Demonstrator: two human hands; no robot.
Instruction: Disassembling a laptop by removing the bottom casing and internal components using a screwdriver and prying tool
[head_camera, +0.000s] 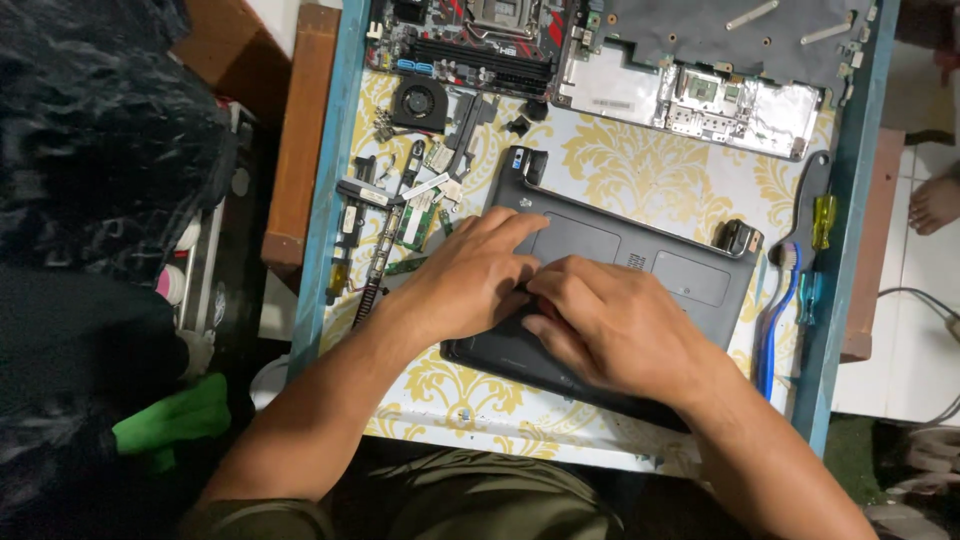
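Observation:
A dark grey laptop base (640, 255) lies upside down on a table with a yellow floral cover (640, 165). My left hand (470, 275) rests flat on its near left part, fingers stretched toward the middle panel. My right hand (610, 325) lies beside it on the near edge, fingers bent and pressing on the shell where the two hands meet. Whether either hand pinches a small part is hidden under the fingers.
Left of the laptop lie small parts, memory sticks and a screwdriver (375, 270). A fan (420, 100), a motherboard (470, 40) and an opened laptop chassis (700, 80) sit at the far edge. A toothbrush (775, 310) and small screwdrivers (822, 220) lie at right. A person's foot (935, 205) shows beyond the table.

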